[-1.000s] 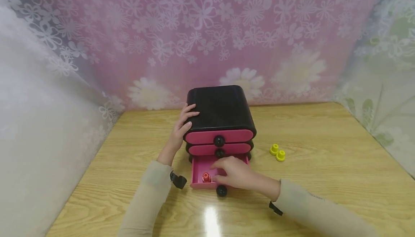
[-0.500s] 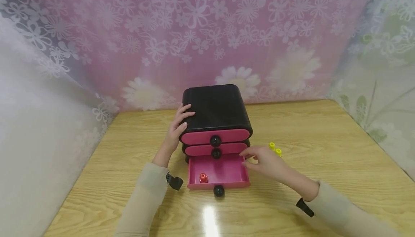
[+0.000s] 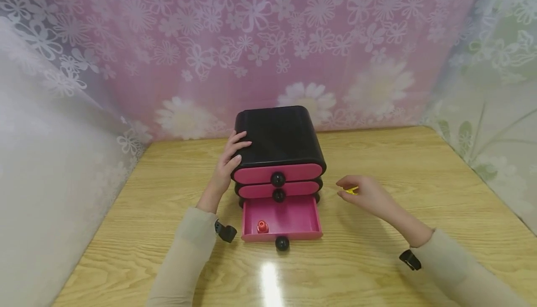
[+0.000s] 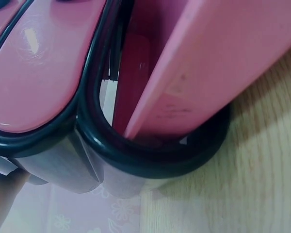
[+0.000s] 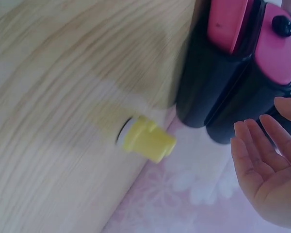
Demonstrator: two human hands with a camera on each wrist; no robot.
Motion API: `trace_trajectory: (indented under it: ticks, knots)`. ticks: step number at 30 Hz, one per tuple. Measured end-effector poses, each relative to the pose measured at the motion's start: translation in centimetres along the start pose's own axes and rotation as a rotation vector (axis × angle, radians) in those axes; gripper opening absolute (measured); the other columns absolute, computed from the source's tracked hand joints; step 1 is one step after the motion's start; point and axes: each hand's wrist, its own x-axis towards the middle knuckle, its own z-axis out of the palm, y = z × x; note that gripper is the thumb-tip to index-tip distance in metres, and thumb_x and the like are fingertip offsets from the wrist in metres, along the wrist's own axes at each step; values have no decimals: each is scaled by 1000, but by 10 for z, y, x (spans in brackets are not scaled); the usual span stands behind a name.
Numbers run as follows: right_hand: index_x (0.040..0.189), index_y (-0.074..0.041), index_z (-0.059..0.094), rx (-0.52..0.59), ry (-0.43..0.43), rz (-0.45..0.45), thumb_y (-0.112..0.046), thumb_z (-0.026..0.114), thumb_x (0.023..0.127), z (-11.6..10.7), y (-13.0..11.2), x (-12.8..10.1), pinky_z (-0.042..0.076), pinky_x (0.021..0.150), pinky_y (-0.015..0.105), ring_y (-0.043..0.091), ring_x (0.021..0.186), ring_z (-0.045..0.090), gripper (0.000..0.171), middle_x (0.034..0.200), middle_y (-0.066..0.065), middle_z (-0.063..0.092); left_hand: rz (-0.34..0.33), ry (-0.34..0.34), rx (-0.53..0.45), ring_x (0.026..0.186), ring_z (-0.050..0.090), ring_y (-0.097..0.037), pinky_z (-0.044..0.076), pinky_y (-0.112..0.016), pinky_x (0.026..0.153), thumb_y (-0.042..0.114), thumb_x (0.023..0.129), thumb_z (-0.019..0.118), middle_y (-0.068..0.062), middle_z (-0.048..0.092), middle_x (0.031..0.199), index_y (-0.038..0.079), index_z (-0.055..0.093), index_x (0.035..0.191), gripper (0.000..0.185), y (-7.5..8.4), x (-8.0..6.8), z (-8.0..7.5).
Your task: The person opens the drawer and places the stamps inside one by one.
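The person's left hand [image 3: 228, 164] rests against the left upper edge of a small black drawer chest [image 3: 278, 136], its fingers loosely spread and laid flat over the rounded corner, touching it rather than gripping. The chest stands near the back of a wooden table [image 3: 419, 167] and has three pink drawers with black knobs; the top two are pushed in, while the bottom drawer [image 3: 289, 218] is pulled out toward the person. Inside it, toward its left front, a small red piece [image 3: 262, 226] stands upright. The right hand [image 3: 367, 195] hovers over the table to the right of the chest, well apart from the drawer, with a yellow piece [image 3: 351, 189] just at its fingertips. From the wrist view the fingers [image 5: 254, 145] are straight and slightly apart, palm open, and the yellow piece [image 5: 148, 140] stands on the wood near them, not clasped. Whether a fingertip touches it I cannot tell. Flowered pink and white curtains [image 3: 268, 41] hang around the table.
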Motion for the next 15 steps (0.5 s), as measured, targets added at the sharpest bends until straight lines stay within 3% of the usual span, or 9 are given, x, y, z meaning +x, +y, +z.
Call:
trace_trajectory:
  ticks: [3,6,15]
  knots:
    - [95,4,64,-15,11,19,-5,62,78,-4,7,-1,49,69,41,30,85,60,19,95,18,62,6,1,-3,132,-1,-30,2,-50,102,24,89,41,-18,27,138,-11,47,116,45,-12,-1,-2]
    - [96,5,63,-28,11,40,-6,61,79,-8,11,-1,49,69,41,32,86,60,20,95,18,62,12,2,-2,132,-1,-30,2,-51,102,30,89,42,-18,27,138,-12,47,116,51,-15,-1,-2]
    - [100,8,61,-71,-2,112,-8,58,82,-17,29,-3,49,68,42,35,88,58,25,97,21,61,-4,6,5,132,-3,-34,2,-51,102,2,83,35,-24,26,137,-15,45,114,37,-10,0,-2]
